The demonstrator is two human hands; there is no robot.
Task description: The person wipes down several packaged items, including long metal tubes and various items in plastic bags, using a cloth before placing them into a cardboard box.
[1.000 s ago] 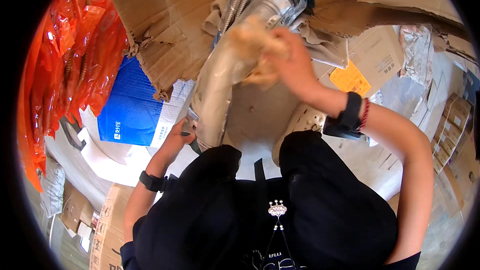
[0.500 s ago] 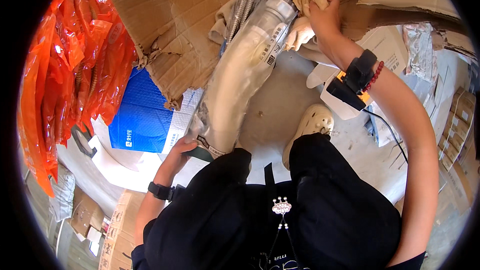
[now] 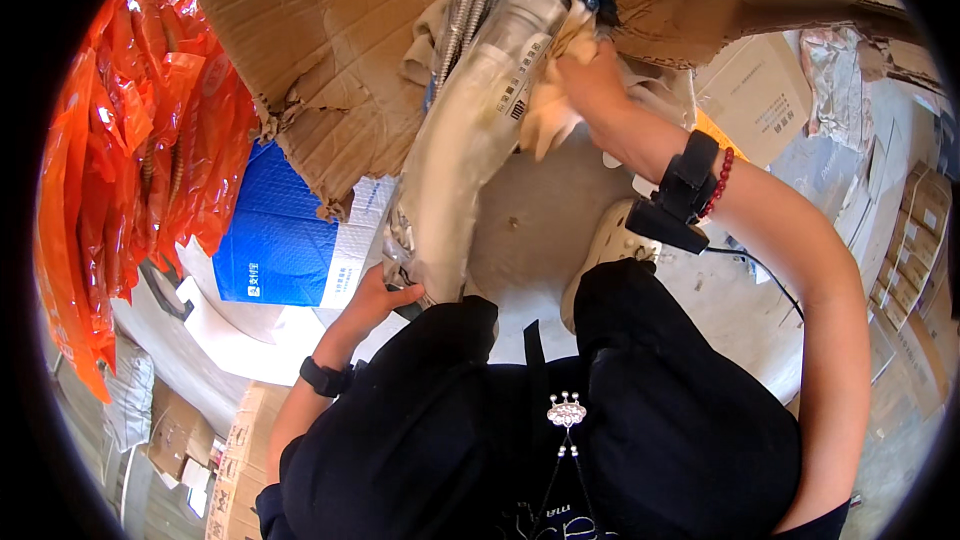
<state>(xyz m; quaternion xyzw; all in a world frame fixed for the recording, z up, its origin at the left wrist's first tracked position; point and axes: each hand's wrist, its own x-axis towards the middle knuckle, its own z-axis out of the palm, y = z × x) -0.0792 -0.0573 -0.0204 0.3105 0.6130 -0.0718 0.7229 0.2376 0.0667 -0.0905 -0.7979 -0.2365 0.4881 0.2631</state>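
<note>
Plastic-wrapped tube (image 3: 450,170) seen between the hands, its long axis slanting from beside the knees (image 3: 455,325) forward and rightward. Lower end gripped by left hand (image 3: 372,302), fingers partly hidden. Tan cloth (image 3: 548,118) clasped in right hand (image 3: 594,85), held along the tube's right flank, near the far end. Hands set well apart; far end more nearly reached by the right.

Pale grey floor (image 3: 735,330), brightly lit; stacked brown cartons (image 3: 912,240) far right, another carton (image 3: 240,465) lower left
</note>
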